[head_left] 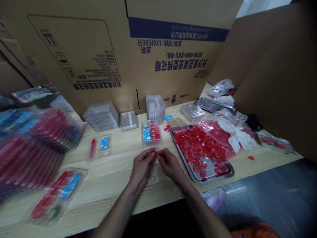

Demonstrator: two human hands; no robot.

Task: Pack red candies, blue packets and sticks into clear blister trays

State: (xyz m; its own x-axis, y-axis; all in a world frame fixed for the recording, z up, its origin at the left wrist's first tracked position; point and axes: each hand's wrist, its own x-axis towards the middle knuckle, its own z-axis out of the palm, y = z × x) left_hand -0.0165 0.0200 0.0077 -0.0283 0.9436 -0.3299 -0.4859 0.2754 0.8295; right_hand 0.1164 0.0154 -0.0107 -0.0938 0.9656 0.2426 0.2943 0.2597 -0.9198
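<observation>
My left hand (142,166) and my right hand (169,163) meet at the fingertips above the wooden table (116,178). Together they pinch a small red piece (156,153) between them. Under the hands lies a clear plastic tray (152,177), mostly hidden. Just beyond stands a clear blister pack (151,133) with a blue packet and red pieces in it. To the right, a metal tray (198,178) holds a heap of small red pieces (198,145).
Stacks of filled packs (32,145) crowd the left side, with two loose packs (99,147) (58,195) nearer. Empty clear trays (102,116) (155,107) line the cardboard wall (148,49) behind. A plastic bag of red pieces (223,132) lies at the right.
</observation>
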